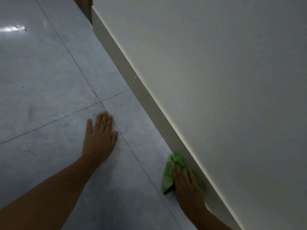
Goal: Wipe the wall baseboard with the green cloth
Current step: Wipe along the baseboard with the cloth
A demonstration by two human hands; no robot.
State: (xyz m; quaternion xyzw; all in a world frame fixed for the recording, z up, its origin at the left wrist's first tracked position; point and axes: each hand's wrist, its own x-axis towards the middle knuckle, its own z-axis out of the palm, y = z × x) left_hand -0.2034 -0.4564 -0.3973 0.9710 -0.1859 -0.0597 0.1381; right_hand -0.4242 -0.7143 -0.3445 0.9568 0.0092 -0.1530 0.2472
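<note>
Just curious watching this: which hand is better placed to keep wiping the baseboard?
The right hand: it presses the cloth against the baseboard. The left hand lies flat on the floor, away from the wall.

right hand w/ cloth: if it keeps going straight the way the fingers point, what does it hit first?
Probably nothing soon. The right hand presses the green cloth on the baseboard, fingers pointing along it. That run looks free up to the wall corner at the far end, though depth is hard to judge.

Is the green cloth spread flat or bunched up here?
Bunched. The green cloth shows folds and a crumpled lump ahead of the right hand, which presses it against the baseboard.
</note>
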